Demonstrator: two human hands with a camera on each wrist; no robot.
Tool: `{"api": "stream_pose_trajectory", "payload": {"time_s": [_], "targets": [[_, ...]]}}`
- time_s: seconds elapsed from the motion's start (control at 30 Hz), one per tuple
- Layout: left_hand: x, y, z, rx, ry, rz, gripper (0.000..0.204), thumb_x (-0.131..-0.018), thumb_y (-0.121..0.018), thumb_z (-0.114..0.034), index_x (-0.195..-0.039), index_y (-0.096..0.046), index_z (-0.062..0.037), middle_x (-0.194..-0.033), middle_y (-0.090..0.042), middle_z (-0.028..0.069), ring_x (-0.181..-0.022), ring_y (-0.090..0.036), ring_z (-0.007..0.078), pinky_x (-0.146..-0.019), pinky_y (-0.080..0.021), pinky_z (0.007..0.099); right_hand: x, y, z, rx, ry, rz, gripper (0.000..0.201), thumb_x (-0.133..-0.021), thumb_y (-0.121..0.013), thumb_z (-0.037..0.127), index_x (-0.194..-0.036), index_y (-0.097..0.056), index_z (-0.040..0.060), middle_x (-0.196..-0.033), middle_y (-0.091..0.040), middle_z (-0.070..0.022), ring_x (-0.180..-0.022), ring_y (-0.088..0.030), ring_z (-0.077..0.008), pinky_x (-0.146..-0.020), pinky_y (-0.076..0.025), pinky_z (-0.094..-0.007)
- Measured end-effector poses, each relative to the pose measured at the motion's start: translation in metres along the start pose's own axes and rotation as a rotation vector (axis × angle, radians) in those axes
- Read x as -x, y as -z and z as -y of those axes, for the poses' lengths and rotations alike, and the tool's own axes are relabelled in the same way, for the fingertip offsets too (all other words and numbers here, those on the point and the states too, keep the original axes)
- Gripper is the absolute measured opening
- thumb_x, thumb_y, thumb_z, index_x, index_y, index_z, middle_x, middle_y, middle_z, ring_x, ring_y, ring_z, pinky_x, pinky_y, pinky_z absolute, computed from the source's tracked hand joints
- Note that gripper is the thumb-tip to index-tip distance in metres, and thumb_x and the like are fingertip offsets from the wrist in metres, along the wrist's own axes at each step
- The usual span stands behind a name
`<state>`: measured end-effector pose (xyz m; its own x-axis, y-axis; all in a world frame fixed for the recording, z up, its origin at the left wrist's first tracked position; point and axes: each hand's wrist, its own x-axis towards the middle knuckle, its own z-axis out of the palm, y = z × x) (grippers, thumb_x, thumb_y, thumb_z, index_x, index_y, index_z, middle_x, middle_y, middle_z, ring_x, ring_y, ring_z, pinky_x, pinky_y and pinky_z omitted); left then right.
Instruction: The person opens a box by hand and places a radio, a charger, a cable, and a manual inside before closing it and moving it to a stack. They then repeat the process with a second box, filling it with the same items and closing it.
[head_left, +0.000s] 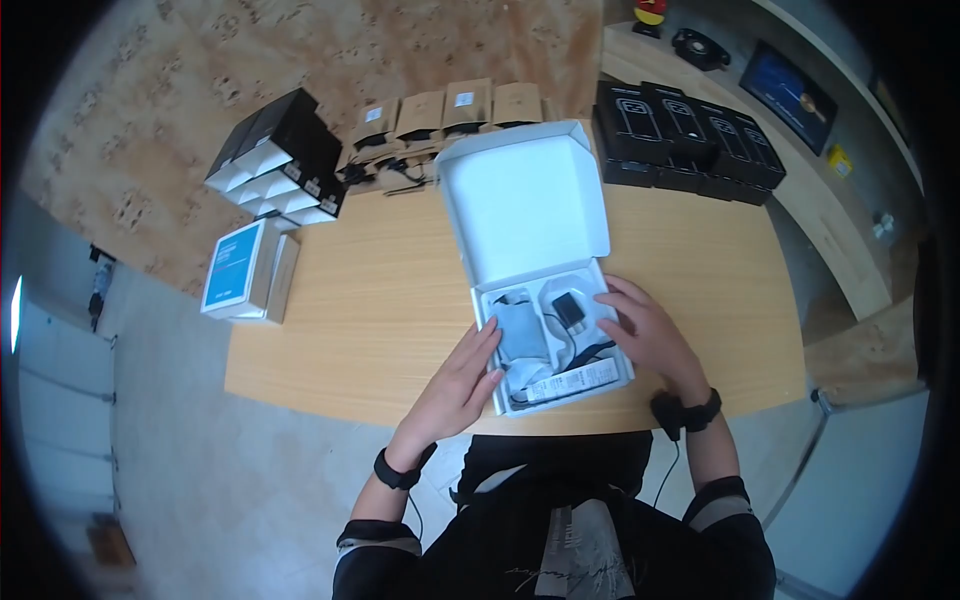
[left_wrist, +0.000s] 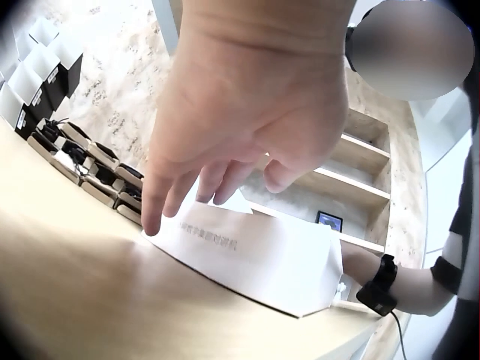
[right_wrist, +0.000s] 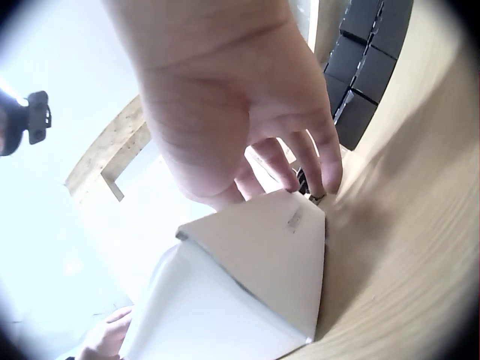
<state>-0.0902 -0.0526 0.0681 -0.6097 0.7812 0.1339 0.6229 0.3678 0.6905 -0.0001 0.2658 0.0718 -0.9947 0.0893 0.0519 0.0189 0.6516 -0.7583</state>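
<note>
An open white box (head_left: 525,200) sits mid-table with its lid standing up. Its tray holds a grey pouch (head_left: 522,328), a black adapter (head_left: 570,308), a dark cable and a white strip (head_left: 575,380). My left hand (head_left: 490,350) lies with straight fingers against the box's left wall; in the left wrist view the left hand (left_wrist: 187,202) touches the box (left_wrist: 255,251) from the side. My right hand (head_left: 615,305) rests with relaxed fingers over the tray's right rim, near the adapter. In the right wrist view the right hand (right_wrist: 300,180) touches the box (right_wrist: 255,255) at its corner.
On the wooden table (head_left: 380,300), black boxes (head_left: 690,135) stand at the back right, black-and-white boxes (head_left: 280,160) at the back left, brown pouches (head_left: 440,115) between them. A blue-and-white box (head_left: 240,265) lies at the left edge. The table's near edge runs just below the box.
</note>
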Motion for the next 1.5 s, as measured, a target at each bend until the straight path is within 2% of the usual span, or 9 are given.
{"api": "stream_pose_trajectory", "payload": {"time_s": [0.1,0.2,0.3,0.53,0.7,1.0,1.3,1.4,1.5], "targets": [[-0.007,0.02,-0.004,0.005,0.066,-0.031,0.05,-0.103,-0.051,-0.02,-0.146,-0.042,0.0034,-0.152,-0.04,0.0272,-0.142,-0.037,0.0425,-0.118,-0.031,0.045,-0.006,0.012,-0.006,0.046,0.186,-0.086,0.033,-0.093,-0.067,0.018,-0.119,-0.065,-0.0014,-0.125,-0.064,-0.0182,-0.101,-0.068,-0.0307,-0.089,-0.053,-0.0343],[-0.021,0.029,0.002,-0.098,-0.003,-0.041,0.047,-0.103,-0.049,-0.02,-0.145,-0.045,0.0014,-0.15,-0.043,0.0253,-0.143,-0.037,0.0388,-0.119,-0.03,0.0432,-0.014,0.025,-0.005,-0.057,0.008,-0.057,0.033,-0.095,-0.066,0.02,-0.12,-0.064,-0.0022,-0.109,-0.071,-0.0181,-0.101,-0.069,-0.0283,-0.09,-0.053,-0.0348],[-0.035,0.026,0.005,-0.197,-0.04,0.087,0.046,-0.103,-0.05,-0.024,-0.141,-0.048,0.0025,-0.148,-0.045,0.0254,-0.142,-0.037,0.0409,-0.118,-0.031,0.0448,-0.034,0.025,-0.029,-0.196,0.014,-0.024,0.043,-0.097,-0.065,0.023,-0.129,-0.058,-0.0044,-0.114,-0.069,-0.019,-0.103,-0.067,-0.0254,-0.092,-0.052,-0.0346],[-0.042,0.006,0.014,-0.364,-0.131,-0.106,0.033,-0.098,-0.057,-0.02,-0.121,-0.062,0.0033,-0.129,-0.061,0.0208,-0.131,-0.048,0.0414,-0.111,-0.04,0.0464,-0.09,0.028,-0.042,-0.182,-0.092,-0.031,0.058,-0.099,-0.064,0.024,-0.144,-0.043,-0.0055,-0.122,-0.065,-0.0136,-0.112,-0.063,-0.019,-0.094,-0.05,-0.0316],[-0.042,-0.001,0.008,-0.482,-0.185,-0.165,0.027,-0.095,-0.06,-0.015,-0.115,-0.064,0.0016,-0.122,-0.063,0.02,-0.127,-0.052,0.0384,-0.105,-0.044,0.0476,-0.126,0.013,-0.047,-0.604,-0.121,0.09,0.046,-0.097,-0.066,0.024,-0.13,-0.055,-0.0067,-0.108,-0.07,-0.0132,-0.093,-0.067,-0.0162,-0.081,-0.053,-0.0272],[-0.044,-0.008,0.003,-0.375,-0.172,-0.187,0.031,-0.094,-0.059,-0.009,-0.122,-0.058,0.0033,-0.126,-0.06,0.0253,-0.126,-0.054,0.0426,-0.106,-0.046,0.0462,-0.108,-0.002,-0.043,-0.532,0.001,-0.235,0.016,-0.09,-0.063,0.004,-0.105,-0.061,-0.0041,-0.096,-0.071,-0.0101,-0.088,-0.068,-0.0137,-0.078,-0.054,-0.026],[-0.037,0.02,0.024,-0.125,-0.238,-0.05,0.042,-0.096,-0.059,-0.01,-0.133,-0.054,0.0079,-0.135,-0.059,0.0251,-0.128,-0.056,0.0347,-0.109,-0.045,0.0392,-0.058,-0.011,-0.022,-0.301,0.049,-0.321,0.022,-0.09,-0.064,0.003,-0.111,-0.06,-0.0031,-0.104,-0.071,-0.0146,-0.095,-0.07,-0.0207,-0.079,-0.055,-0.0295],[-0.033,0.061,-0.004,0.214,0.161,0.172,0.045,-0.097,-0.06,-0.011,-0.137,-0.052,0.0067,-0.139,-0.055,0.0252,-0.133,-0.052,0.0303,-0.109,-0.045,0.0393,-0.048,-0.014,-0.016,-0.238,0.06,-0.333,0.027,-0.089,-0.065,0.004,-0.114,-0.059,-0.003,-0.108,-0.07,-0.0178,-0.098,-0.07,-0.0261,-0.08,-0.055,-0.0322],[-0.039,0.065,-0.012,0.265,0.283,-0.176,0.053,-0.096,-0.063,-0.013,-0.145,-0.046,0.0009,-0.135,-0.058,0.0256,-0.131,-0.054,0.0292,-0.106,-0.048,0.0408,-0.04,-0.02,-0.005,-0.159,0.103,-0.379,0.031,-0.088,-0.066,0.004,-0.117,-0.057,-0.0026,-0.115,-0.069,-0.0203,-0.102,-0.069,-0.0299,-0.082,-0.055,-0.035]]}}
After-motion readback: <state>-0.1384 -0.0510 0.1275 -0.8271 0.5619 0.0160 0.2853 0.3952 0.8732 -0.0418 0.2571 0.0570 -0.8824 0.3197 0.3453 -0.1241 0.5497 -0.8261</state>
